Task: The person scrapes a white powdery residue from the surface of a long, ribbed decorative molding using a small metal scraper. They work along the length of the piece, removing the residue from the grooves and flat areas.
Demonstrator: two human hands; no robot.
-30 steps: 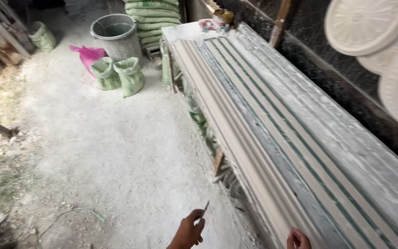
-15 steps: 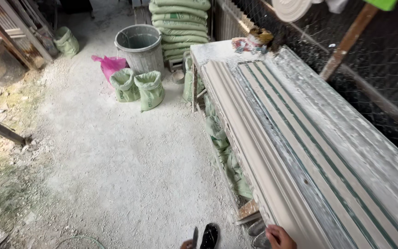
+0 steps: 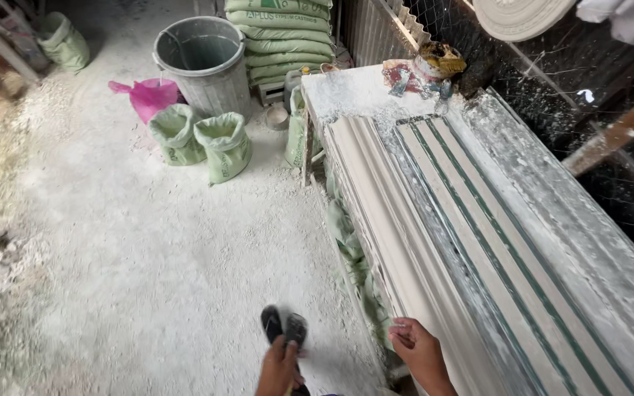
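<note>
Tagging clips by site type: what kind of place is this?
Likely a plaster moulding workshop: long cornice strips on a dusty bench, stacked sacks, a grey bin, a round ceiling medallion hung above.

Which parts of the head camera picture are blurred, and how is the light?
Head view: the left hand and the dark footwear beside it are smeared by motion; the right hand, long moulding and green sacks are sharp; soft, even daylight, no hard shadows or glare; the wire mesh wall is dim.
</note>
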